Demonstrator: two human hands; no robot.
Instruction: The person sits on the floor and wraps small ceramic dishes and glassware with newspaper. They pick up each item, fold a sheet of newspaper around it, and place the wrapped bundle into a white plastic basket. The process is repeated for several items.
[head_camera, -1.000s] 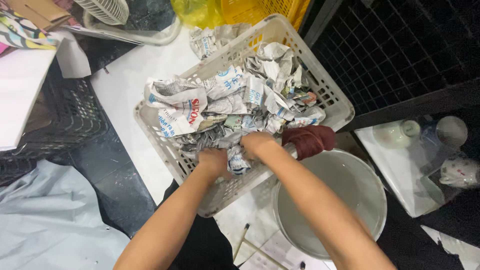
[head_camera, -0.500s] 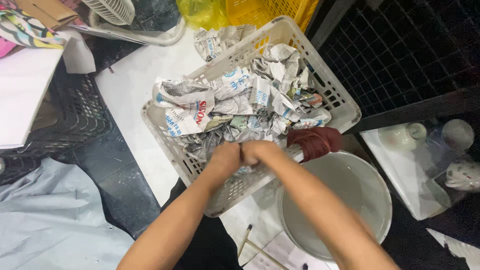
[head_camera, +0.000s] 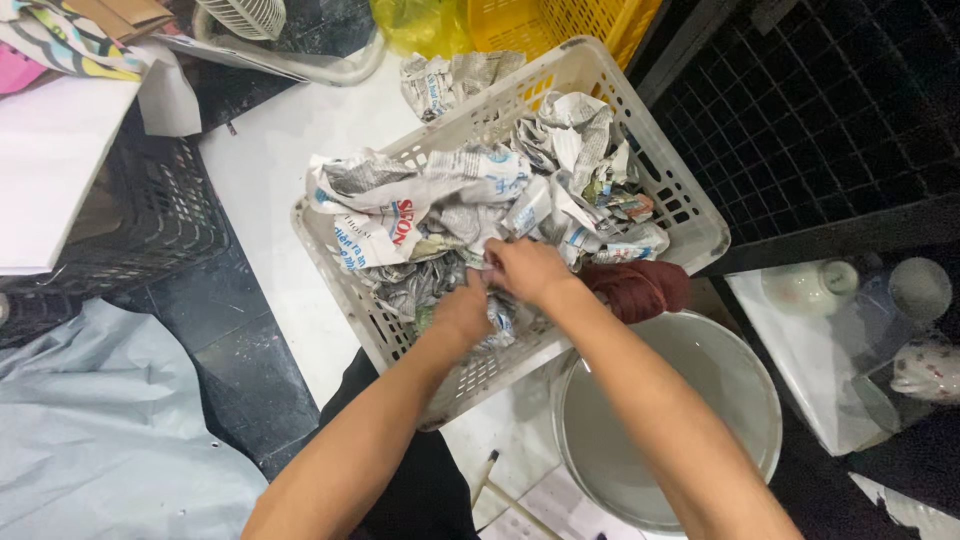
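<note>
Since the earlier frame your right hand (head_camera: 528, 270) pushed further up into the crumpled newspaper wads (head_camera: 470, 215), left hand (head_camera: 463, 312) trailing just behind it. Both hands sit close together, fingers buried in paper; right one pinches a wad, left grip cannot be told. Paper fills the white perforated plastic basket (head_camera: 690, 225). Dark red cloth roll (head_camera: 640, 288) lies on its near rim, above the grey round bucket (head_camera: 740, 400).

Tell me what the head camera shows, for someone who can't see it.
Two bare hands, left hand and right hand, dig into crumpled newspaper filling a white slotted plastic basket. A grey round bucket stands beside it.
</note>
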